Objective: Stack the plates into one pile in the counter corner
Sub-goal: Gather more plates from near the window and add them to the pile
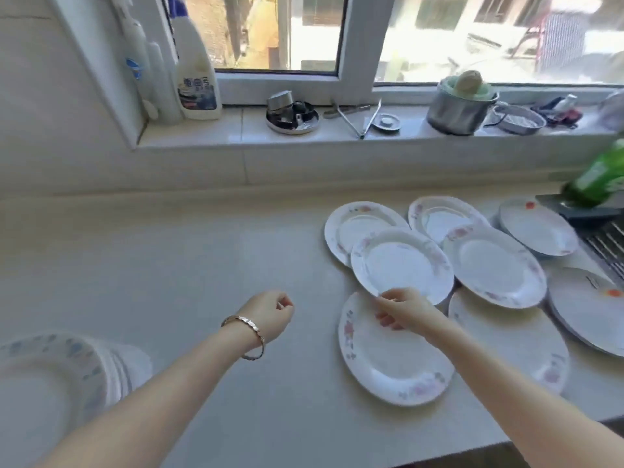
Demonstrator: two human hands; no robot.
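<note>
White bottle (197, 72) on sill: label (196, 91) carries a row of large Chinese characters on a blue band, too blurred to read with certainty. Smaller print beneath, illegible. Green bottle (601, 179), right edge: white markings, motion-blurred, unreadable.

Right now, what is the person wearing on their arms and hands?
No sleeves show at all, and there are no gloves. The left hand has a shiny metal bracelet made of small links, sitting loosely round its wrist. The right hand has no bracelet or watch. The picture is too blurry to tell if there is a ring.
</note>
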